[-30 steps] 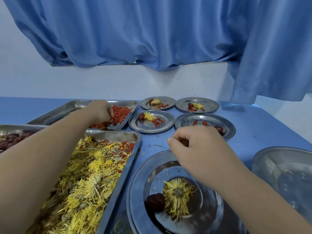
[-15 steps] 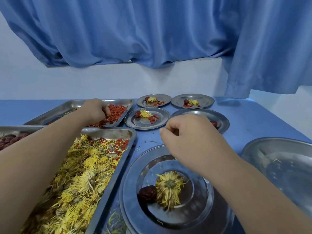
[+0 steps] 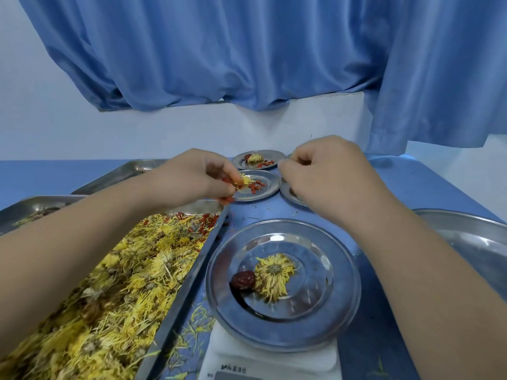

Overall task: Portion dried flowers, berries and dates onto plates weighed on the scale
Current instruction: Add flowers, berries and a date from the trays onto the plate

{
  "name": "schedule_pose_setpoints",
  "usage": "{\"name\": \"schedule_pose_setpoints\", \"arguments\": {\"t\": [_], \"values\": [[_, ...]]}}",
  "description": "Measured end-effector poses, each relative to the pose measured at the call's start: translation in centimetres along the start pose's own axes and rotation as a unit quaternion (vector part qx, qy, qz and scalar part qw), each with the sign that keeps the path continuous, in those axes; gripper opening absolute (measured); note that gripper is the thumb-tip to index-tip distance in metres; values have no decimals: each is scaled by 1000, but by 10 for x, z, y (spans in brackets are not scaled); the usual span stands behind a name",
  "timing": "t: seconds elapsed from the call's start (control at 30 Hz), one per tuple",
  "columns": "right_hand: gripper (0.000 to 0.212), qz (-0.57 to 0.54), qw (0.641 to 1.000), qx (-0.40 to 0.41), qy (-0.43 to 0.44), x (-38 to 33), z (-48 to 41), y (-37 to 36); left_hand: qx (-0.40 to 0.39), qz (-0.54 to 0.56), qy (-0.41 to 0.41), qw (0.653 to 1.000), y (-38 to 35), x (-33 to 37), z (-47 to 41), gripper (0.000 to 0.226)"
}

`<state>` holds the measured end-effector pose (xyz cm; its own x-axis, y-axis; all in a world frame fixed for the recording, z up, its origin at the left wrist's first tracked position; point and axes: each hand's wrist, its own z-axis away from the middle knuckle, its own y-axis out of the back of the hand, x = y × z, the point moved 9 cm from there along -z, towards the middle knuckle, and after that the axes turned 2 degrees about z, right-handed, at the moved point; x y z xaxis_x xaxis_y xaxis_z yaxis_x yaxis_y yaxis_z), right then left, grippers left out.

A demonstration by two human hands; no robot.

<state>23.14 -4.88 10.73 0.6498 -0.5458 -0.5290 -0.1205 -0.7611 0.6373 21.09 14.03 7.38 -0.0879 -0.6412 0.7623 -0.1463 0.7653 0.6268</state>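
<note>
A steel plate [image 3: 337, 305] sits on the white scale [image 3: 233, 360] at the front; it carries one yellow dried flower [image 3: 274, 272] and a dark red date [image 3: 242, 279]. My left hand [image 3: 200, 178] is raised above the tray's far end, fingers curled round a pinch of red berries [image 3: 229, 182]. My right hand [image 3: 323, 171] hovers to the right of it with fingers curled; what it holds is hidden. A long tray of yellow dried flowers [image 3: 109, 283] runs along the left.
Behind the hands stand small filled plates: one [image 3: 267, 183] with a flower and berries, another [image 3: 274, 157] farther back, a third [image 3: 288, 192] mostly hidden. A steel bowl [image 3: 472, 237] sits at the right edge. Two more trays [image 3: 33, 207] lie at the left.
My left hand left the berry tray and rose to the right, carrying berries. My right hand lifted up and away from the scale plate. The camera tilted, showing the scale.
</note>
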Motion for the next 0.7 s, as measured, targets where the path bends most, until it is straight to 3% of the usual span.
{"name": "schedule_pose_setpoints", "arguments": {"t": [0.37,0.6,0.7], "values": [[29,-42,999,4,-16,-6,-1,28,-154,-143,-27,977,-96,35,18,27],[28,-58,998,-10,-21,-9,0,32,-32,4,-13,999,-73,32,30,24],[28,-57,998,-13,-21,-9,0,33,17,-19,-9,1000,-68,30,39,25]]}}
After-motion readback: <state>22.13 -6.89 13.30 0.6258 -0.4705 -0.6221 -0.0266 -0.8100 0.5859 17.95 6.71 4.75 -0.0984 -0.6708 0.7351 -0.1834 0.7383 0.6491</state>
